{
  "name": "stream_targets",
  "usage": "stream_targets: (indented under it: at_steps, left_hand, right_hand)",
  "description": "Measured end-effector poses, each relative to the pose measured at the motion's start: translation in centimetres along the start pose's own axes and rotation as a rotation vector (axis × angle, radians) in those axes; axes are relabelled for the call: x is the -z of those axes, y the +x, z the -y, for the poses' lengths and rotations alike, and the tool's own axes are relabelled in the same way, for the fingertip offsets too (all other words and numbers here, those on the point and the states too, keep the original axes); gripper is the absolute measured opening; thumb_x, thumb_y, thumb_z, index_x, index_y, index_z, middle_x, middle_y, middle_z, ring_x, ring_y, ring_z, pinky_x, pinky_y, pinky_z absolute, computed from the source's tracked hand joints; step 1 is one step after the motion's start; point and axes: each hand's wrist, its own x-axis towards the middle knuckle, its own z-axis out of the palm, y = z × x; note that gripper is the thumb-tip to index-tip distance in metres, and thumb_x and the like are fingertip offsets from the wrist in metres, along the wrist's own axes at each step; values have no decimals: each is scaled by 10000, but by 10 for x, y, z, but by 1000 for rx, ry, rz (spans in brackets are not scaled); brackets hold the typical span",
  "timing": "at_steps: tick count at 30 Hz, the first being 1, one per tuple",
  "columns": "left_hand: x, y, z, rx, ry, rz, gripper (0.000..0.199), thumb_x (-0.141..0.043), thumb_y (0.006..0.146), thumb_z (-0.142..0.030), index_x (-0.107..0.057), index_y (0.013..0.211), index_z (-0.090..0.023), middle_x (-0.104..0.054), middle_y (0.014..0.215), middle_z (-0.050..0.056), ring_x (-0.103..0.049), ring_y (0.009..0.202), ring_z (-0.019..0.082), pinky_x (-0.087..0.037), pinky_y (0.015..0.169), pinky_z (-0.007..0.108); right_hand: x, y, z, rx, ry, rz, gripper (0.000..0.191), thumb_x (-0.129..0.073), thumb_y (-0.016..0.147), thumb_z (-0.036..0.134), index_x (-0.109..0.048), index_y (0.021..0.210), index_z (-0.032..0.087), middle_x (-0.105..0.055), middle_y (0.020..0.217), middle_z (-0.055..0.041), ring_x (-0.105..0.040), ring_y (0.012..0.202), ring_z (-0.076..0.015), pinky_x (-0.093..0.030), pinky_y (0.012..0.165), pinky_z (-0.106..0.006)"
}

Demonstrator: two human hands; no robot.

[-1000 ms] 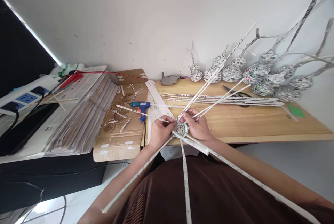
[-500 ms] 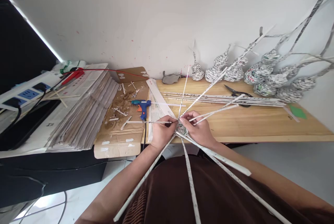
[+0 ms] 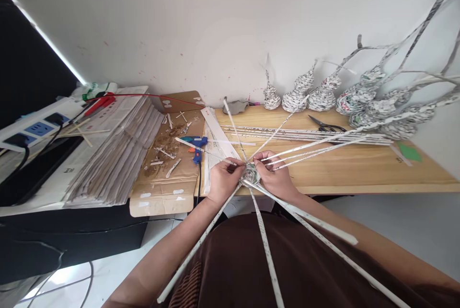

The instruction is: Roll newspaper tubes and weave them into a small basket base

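Note:
A small round weave of rolled paper strips [image 3: 250, 174] sits between my two hands at the table's front edge, its long strips fanning out on all sides. My left hand [image 3: 226, 178] is closed at the weave's left side, finger and thumb pinching a paper strip that points to the left. On the other side my right hand [image 3: 275, 174] grips a long paper strip [image 3: 334, 136] between thumb and fingers. That strip stretches far to the right, above two others that pass by the same hand. Several strips hang over the lap.
A blue glue gun [image 3: 197, 147] lies on cardboard [image 3: 158, 206] with paper scraps. Left is a stack of newspapers [image 3: 122, 154]. Behind are loose paper rods [image 3: 287, 134], black scissors [image 3: 325, 126] and several woven gourd shapes [image 3: 294, 101] by the wall.
The long strip at my right hand has swung from pointing up and away to pointing right. The strip at my left hand now tilts upward, and the back strip leans left.

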Motion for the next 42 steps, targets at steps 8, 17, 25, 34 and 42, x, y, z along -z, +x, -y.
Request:
stream_targets:
  at_steps: [8, 17, 25, 34, 42]
  left_hand:
    - [-3, -1, -4, 6, -24, -14, 108, -675, 744, -274, -712, 783, -180, -721, 731, 26, -631, 609, 130, -484, 590, 220]
    - [1, 3, -6, -14, -23, 23, 91, -648, 763, -225, -726, 792, -188, -737, 766, 31, -669, 676, 154, -511, 651, 244]
    - [4, 5, -3, -120, 32, 60, 94, -635, 772, -180, -724, 796, -197, -737, 815, 35, -672, 774, 167, -503, 747, 268]
    - [0, 6, -1, -148, 40, 90, 103, -624, 783, -194, -725, 808, -190, -740, 818, 48, -673, 764, 168, -507, 721, 265]
    - [-2, 5, -6, -106, 142, 51, 87, -626, 761, -193, -676, 832, -198, -706, 744, 5, -638, 654, 125, -475, 629, 222]
  right_hand:
    - [0, 2, 2, -22, 42, -17, 236, -621, 785, 380, -595, 909, 180, -649, 825, -50, -608, 681, -162, -494, 619, -284]
    - [31, -7, 17, 98, -361, 335, 198, -589, 834, 377, -679, 817, 201, -672, 677, -25, -608, 605, -187, -444, 565, -291]
    - [59, -10, 47, 445, -769, 236, 257, -435, 897, 155, -671, 987, 201, -681, 914, -86, -624, 792, -230, -441, 712, -344]
    - [35, 29, 23, 297, -839, 450, 234, -507, 882, 247, -700, 750, 236, -694, 694, -26, -589, 639, -185, -371, 598, -295]
    - [23, 29, 42, 255, -908, 380, 177, -563, 825, 239, -694, 709, 215, -670, 667, -12, -554, 616, -150, -290, 556, -258]
